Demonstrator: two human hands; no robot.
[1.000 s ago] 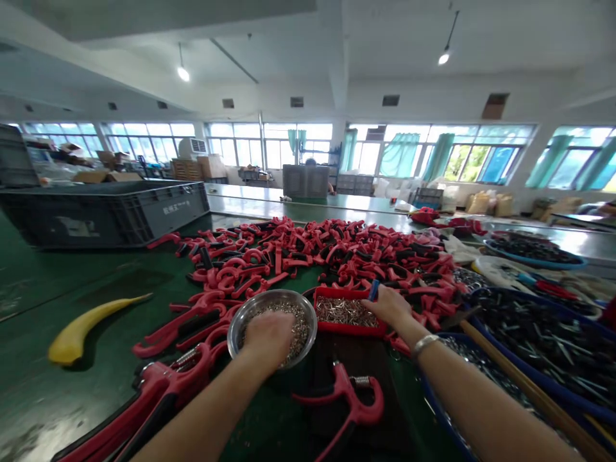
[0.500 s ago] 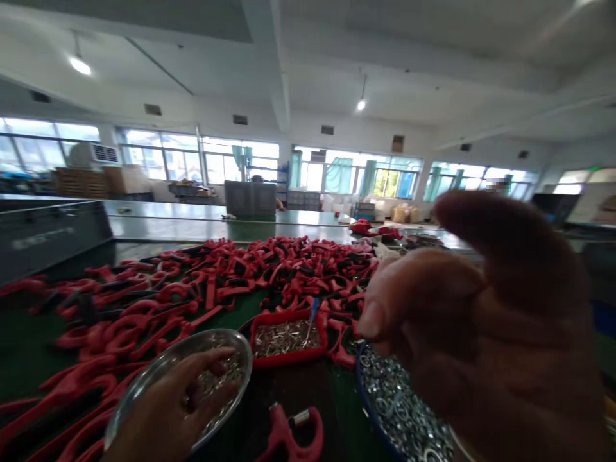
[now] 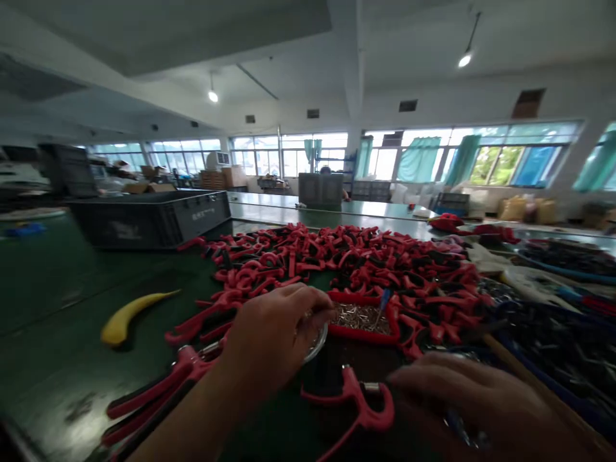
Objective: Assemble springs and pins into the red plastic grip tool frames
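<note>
Yellow first on my feed, reading the dial from the wearer's place: a banana lies at ten o'clock on the green bench, with a dark grey crate beyond it toward eleven. Nearer, also at ten, lie red-and-black hand grips; at least one shows a spring at its head, so I judge that part of it done.

Between eleven and twelve I have the left hand over the bowl, fingers curled and thumb close to them. Whether anything is pinched there, I cannot tell; the hand hides most of the bowl. Across twelve spreads a broad pile of red and black pieces. I make out no springs among them, though detail is poor, so I judge that most of the work is left.

Just past twelve sits the red tray of metal pins, a blue-handled tool leaning in it. Nearer, toward one, is the centre grip, its spring apparently fitted, with neither hand clearly holding it. At two, the right hand is blurred, fingers loosely bent; something glints below them, but I cannot tell whether it is held. Past it stands a basin of dark parts.
</note>
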